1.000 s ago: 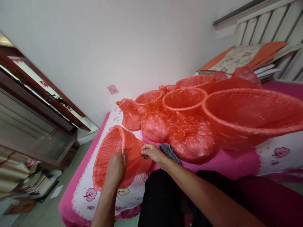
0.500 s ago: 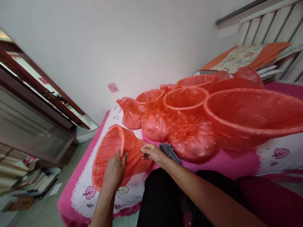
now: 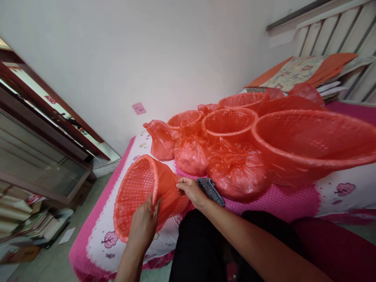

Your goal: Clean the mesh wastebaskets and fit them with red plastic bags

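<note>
A red mesh basket [image 3: 133, 184] lies tilted on its side, its wide mouth facing left. A thin red plastic bag [image 3: 167, 182] lines it and is folded over the rim onto the outside. My left hand [image 3: 145, 219] grips the basket's rim from the near side, thumb on the outside over the plastic. Toward the basket's base, my right hand [image 3: 189, 190] pinches the edge of the bag between thumb and fingers. A folded grey cloth [image 3: 210, 190] lies just beyond my right wrist.
Tied-up red plastic bags [image 3: 239, 172] and more lined baskets [image 3: 230, 121] crowd the bed [image 3: 96, 239] to the right. A large lined basket [image 3: 314, 137] stands nearest on the right. Folded bedding [image 3: 302, 70] is piled by the headboard; the wall [image 3: 176, 51] rises behind.
The bag lies a little smoother and further down the basket's outside. The basket's mouth has turned slightly. Both hands keep their holds, and the camera has shifted a touch.
</note>
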`<act>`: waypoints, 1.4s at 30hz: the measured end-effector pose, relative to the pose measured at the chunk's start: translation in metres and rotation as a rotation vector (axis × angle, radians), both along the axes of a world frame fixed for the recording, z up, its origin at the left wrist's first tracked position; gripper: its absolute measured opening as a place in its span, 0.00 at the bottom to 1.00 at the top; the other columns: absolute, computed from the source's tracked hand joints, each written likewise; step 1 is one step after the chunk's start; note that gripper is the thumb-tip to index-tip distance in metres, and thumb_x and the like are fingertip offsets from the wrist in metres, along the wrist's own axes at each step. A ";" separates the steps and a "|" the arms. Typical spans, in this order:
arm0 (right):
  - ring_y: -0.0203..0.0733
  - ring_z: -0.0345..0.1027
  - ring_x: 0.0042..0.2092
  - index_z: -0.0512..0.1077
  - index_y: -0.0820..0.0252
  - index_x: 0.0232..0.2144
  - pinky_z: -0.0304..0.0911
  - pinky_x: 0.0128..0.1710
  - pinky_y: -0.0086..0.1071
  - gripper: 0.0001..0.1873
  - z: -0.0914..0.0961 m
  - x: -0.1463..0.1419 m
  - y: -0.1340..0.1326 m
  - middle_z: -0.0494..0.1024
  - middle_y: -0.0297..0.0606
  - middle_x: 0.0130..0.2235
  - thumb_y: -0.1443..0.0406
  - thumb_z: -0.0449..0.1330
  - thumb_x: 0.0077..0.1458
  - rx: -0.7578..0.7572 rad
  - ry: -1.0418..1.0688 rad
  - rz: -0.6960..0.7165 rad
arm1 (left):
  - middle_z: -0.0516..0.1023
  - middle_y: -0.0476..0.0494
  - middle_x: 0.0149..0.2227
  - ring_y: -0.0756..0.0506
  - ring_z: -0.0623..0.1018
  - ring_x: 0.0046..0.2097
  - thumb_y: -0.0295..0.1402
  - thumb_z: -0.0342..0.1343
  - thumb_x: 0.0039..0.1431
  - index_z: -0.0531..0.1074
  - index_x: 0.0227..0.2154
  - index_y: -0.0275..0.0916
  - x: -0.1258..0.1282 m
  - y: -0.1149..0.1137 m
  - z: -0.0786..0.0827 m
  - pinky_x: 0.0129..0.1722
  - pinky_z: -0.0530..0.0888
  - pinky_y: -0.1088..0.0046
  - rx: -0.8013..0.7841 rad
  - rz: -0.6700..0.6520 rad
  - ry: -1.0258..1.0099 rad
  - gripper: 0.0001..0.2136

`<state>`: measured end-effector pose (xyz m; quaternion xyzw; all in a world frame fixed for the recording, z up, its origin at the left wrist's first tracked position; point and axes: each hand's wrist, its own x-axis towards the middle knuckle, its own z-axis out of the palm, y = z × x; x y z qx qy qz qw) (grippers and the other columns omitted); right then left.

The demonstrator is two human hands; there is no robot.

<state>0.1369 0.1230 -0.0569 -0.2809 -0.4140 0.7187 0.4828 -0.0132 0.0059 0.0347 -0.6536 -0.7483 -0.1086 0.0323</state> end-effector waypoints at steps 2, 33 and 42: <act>0.36 0.66 0.27 0.70 0.55 0.25 0.61 0.32 0.32 0.13 -0.005 0.003 0.003 0.74 0.30 0.24 0.55 0.68 0.47 -0.020 -0.010 -0.032 | 0.86 0.32 0.42 0.35 0.85 0.44 0.37 0.44 0.73 0.76 0.48 0.35 -0.003 -0.001 0.000 0.42 0.76 0.62 -0.017 0.005 -0.026 0.16; 0.38 0.72 0.26 0.73 0.58 0.24 0.65 0.30 0.31 0.16 -0.015 0.009 -0.009 0.79 0.35 0.24 0.58 0.75 0.40 -0.029 -0.115 0.244 | 0.87 0.36 0.41 0.34 0.85 0.44 0.41 0.48 0.67 0.76 0.41 0.40 -0.014 -0.008 0.005 0.44 0.76 0.60 -0.032 -0.070 -0.265 0.14; 0.41 0.79 0.38 0.75 0.56 0.36 0.71 0.38 0.34 0.07 -0.040 0.021 0.034 0.84 0.37 0.36 0.67 0.60 0.52 0.008 -0.222 -0.106 | 0.84 0.44 0.34 0.39 0.82 0.37 0.46 0.48 0.69 0.75 0.33 0.43 -0.032 -0.013 0.022 0.38 0.72 0.65 -0.091 -0.164 -0.214 0.16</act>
